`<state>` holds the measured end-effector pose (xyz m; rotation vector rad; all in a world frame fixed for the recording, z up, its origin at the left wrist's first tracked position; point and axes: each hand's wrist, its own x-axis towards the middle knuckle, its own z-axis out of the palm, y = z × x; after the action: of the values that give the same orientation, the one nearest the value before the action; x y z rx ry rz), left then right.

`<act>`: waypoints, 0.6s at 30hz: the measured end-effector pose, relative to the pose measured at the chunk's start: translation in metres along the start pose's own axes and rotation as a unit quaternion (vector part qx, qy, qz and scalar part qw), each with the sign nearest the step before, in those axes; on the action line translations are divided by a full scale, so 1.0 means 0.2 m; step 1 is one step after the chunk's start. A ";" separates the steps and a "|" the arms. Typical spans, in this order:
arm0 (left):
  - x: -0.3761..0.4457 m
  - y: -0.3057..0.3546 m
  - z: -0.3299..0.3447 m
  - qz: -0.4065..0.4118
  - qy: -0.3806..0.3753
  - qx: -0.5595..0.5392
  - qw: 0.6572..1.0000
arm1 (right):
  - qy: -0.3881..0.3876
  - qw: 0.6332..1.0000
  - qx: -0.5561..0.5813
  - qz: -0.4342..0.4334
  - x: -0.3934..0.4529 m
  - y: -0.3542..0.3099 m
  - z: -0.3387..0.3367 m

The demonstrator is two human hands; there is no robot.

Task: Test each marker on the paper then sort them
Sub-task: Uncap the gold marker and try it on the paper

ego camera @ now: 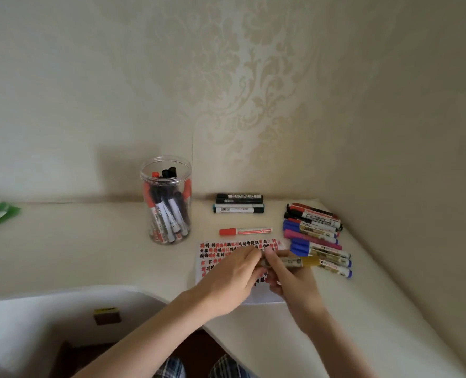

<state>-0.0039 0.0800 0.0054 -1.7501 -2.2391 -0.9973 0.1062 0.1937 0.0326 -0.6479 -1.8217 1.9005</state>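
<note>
**penfan22:** so which step is this? Looks mid-test to me.

**deskjockey:** I'd say so. Both hands are on one gold marker [294,261], held level just over the paper [264,297]. The right hand [290,279] has its fingers curled round the barrel, the left hand [233,279] pinches the other end. My guess is the cap's either coming off or going back on; the blur makes it hard to tell which.

**penfan22:** and the sorting?

**deskjockey:** Well underway. Black ones [239,203] lie together at the back of the desk [90,249], one red marker [245,231] sits alone just above the paper, and a mixed row [315,236] lies to the right. The jar [167,200] is a good part full of untested ones.

**penfan22:** next move?

**deskjockey:** Probably a firm pull or push along the barrel, keeping the right hand's grip tight so it doesn't twist.
</note>
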 end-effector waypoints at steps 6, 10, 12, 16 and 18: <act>-0.03 0.04 -0.01 -0.024 -0.041 -0.094 0.994 | 0.018 0.999 -0.037 -0.022 -0.05 0.02 0.00; -0.02 0.06 -0.04 -0.031 -0.057 -0.145 0.987 | 0.003 0.998 -0.040 -0.040 -0.06 0.01 -0.01; -0.03 0.06 -0.06 -0.038 -0.069 -0.164 0.983 | -0.009 0.997 -0.047 -0.056 -0.06 0.01 -0.02; -0.02 0.04 -0.08 -0.051 -0.090 -0.178 0.979 | -0.014 0.998 -0.028 -0.053 -0.07 0.01 -0.04; -0.01 0.04 -0.07 -0.061 -0.093 -0.156 0.981 | -0.008 0.999 -0.023 -0.036 -0.07 0.03 -0.07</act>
<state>-0.0001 0.0713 0.0183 -1.9177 -2.4388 -1.3270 0.1246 0.1961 0.0275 -0.5771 -1.8777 1.8271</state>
